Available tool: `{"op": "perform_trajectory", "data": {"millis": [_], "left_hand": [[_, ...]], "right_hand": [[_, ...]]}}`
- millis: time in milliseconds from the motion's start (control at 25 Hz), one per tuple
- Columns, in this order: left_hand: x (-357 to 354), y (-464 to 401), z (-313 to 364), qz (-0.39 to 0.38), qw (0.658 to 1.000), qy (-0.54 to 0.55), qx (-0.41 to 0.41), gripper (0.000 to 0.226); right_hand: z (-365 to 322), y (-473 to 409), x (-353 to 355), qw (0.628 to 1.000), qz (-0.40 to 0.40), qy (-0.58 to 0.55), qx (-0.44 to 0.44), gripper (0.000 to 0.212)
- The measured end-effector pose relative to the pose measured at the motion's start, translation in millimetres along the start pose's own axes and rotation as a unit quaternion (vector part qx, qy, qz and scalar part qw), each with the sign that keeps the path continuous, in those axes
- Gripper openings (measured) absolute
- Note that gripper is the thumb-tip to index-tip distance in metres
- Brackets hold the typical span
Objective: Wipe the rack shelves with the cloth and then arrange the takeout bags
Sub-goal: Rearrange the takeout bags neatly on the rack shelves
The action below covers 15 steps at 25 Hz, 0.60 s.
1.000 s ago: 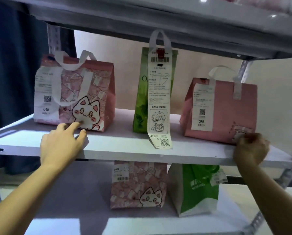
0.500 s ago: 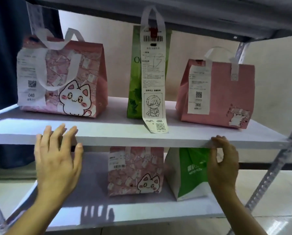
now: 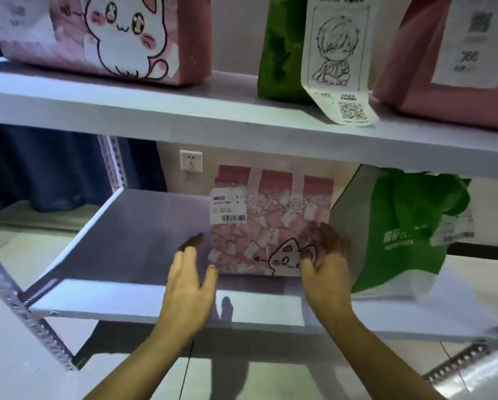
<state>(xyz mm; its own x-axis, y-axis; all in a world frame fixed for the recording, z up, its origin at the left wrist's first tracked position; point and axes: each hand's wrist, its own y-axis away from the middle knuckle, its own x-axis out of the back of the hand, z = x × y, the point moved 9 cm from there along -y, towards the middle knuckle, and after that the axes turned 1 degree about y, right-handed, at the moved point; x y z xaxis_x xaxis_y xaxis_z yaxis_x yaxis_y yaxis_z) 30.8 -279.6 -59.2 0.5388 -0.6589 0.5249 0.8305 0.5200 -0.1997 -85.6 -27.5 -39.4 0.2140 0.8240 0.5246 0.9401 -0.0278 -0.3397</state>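
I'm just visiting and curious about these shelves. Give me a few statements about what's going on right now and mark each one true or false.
1. Both hands are at the pink cat bag on the lower shelf. True: the left hand is at its left edge, the right hand at its lower right.
2. A green bag stands right of that pink bag. True.
3. A hand is holding a cloth. False: no cloth is visible.
4. The lower shelf is full on its left side. False: that part is bare.
5. A long receipt hangs down the green bag on the upper shelf. True.
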Motion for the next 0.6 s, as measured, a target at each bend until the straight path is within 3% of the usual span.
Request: {"op": "perform_trajectory", "data": {"millis": [80, 160, 360, 480, 600], "left_hand": [[-21.1, -14.2, -25.2, -0.015, 0.993, 0.056, 0.104, 0.053], [-35.8, -24.4, -32.7, -0.02, 0.989, 0.089, 0.116, 0.053], [-41.2, -15.7, -38.9, 0.025, 0.991, 0.078, 0.103, 0.026], [-47.2, 2.5, -43.1, 0.024, 0.989, 0.08, 0.121, 0.023], [-48.0, 6.5, -46.7, 0.026, 0.981, 0.134, 0.134, 0.025]], "right_hand": [[7.1, -0.7, -4.7, 0.997, 0.067, -0.04, -0.025, 0.055], [18.0, -1.4, -4.1, 0.989, 0.122, -0.066, -0.049, 0.065], [51.6, -19.4, -26.8, 0.988, 0.03, -0.116, -0.094, 0.076], [65.4, -34.2, -38.0, 0.971, -0.009, -0.186, -0.149, 0.051], [66.4, -33.2, -46.5, 0.966, -0.012, -0.222, -0.135, 0.022]]}}
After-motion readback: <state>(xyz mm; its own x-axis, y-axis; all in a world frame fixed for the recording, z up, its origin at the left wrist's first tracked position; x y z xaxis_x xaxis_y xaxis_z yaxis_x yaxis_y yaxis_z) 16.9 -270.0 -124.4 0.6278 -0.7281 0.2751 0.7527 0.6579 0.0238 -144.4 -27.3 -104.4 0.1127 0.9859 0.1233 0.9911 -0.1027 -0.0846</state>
